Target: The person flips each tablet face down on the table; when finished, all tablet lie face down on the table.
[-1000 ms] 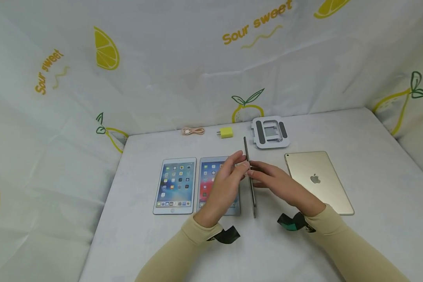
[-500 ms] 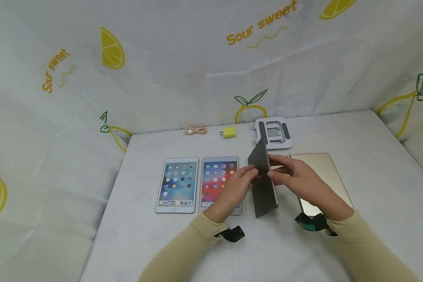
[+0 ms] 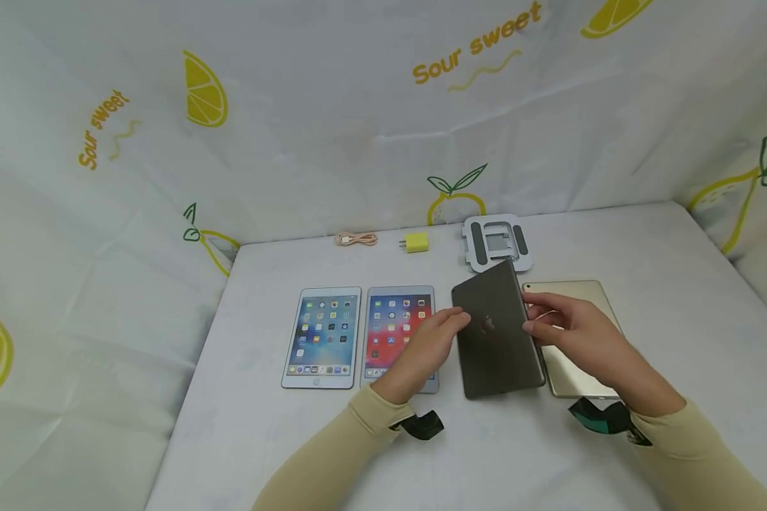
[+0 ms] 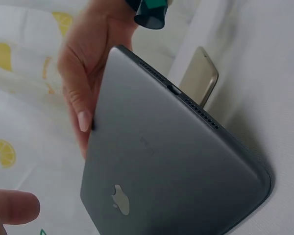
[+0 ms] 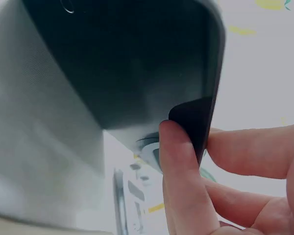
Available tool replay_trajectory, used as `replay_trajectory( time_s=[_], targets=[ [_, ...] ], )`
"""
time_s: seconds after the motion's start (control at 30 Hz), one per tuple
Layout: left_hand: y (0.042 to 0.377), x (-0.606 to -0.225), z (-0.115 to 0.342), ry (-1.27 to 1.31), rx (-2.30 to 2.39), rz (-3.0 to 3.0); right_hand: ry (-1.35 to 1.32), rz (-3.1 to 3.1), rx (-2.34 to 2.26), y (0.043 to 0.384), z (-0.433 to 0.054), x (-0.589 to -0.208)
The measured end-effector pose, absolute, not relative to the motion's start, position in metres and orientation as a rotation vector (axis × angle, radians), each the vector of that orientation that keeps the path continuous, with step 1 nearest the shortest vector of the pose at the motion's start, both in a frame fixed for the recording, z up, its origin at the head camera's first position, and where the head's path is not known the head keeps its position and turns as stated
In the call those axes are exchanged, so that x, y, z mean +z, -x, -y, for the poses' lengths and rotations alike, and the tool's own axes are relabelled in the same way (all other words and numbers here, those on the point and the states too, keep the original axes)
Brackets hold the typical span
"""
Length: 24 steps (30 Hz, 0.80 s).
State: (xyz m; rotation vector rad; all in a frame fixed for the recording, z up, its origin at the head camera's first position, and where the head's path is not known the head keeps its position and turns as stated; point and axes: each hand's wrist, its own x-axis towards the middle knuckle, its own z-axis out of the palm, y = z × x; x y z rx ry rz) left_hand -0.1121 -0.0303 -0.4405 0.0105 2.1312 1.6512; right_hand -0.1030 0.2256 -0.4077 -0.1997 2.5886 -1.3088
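Observation:
In the head view my right hand pinches the right edge of a dark grey tablet. Its apple-logo back faces me and it leans, tilted; the right wrist view shows fingers on its dark glass face. My left hand reaches to the tablet's left edge, fingertips overlapping it from above. The left wrist view shows one left digit straight and apart from the tablet's edge; the other left fingers are hidden. Beneath that hand lies a tablet with a red-and-blue screen, partly covered.
A white tablet with a lit home screen lies at the left. A gold tablet lies face down behind my right hand. Along the back are a pink cable, a yellow charger plug and a grey folding stand.
The dark tablet has swung from edge-on to showing its back and leans over to the right. My right hand has moved right with its edge; the left hand has shifted slightly.

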Motion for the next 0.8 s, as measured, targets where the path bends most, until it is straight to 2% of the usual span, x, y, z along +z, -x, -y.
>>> replay_trajectory(
  time_s=[0.8],
  targets=[
    [0.113, -0.443, 0.034, -0.019, 1.657, -2.144, 0.081, -2.622, -1.135, 0.104, -0.229, -0.439]
  ],
)
